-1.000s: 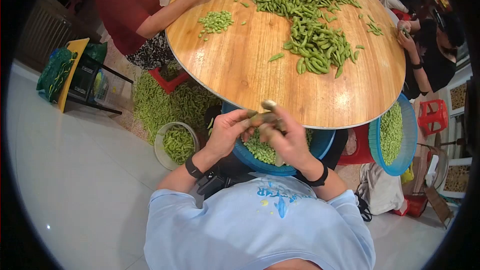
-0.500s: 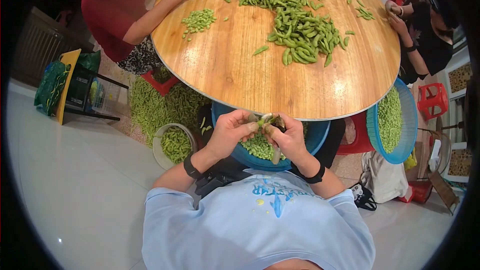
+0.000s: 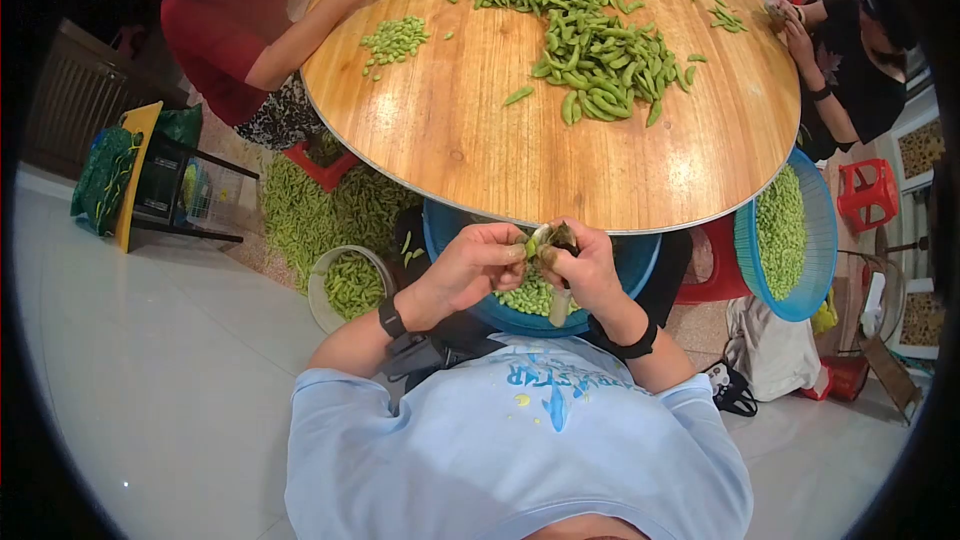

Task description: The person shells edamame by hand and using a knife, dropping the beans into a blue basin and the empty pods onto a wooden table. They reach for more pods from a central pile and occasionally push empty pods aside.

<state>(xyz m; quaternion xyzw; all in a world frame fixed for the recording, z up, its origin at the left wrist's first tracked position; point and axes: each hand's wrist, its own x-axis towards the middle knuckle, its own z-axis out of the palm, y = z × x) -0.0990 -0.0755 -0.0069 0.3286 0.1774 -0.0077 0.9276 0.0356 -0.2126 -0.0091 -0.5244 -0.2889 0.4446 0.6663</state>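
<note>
Close together over the blue basin (image 3: 645,275), my two hands meet just below the round table's near edge. My left hand (image 3: 475,265) pinches a green bean pod (image 3: 532,246) between thumb and fingertips. Fingers closed, my right hand (image 3: 587,265) holds a small tool with a pale handle (image 3: 560,308) that sticks out below the palm; its other end and a dark wrapping on the fingers are hard to make out. Shelled green beans (image 3: 530,297) lie in the basin under my hands.
Green pods (image 3: 610,65) are heaped on the round wooden table (image 3: 430,140), with shelled beans (image 3: 395,40) at its left. A white bucket of pods (image 3: 320,305) stands left, a blue basket (image 3: 822,240) right. Two people (image 3: 225,40) sit at the table; red stool (image 3: 868,193) at right.
My left hand has shifted slightly, its palm turned more upward, and a gap shows between its fingers and my right hand. The whole view has moved a little.
</note>
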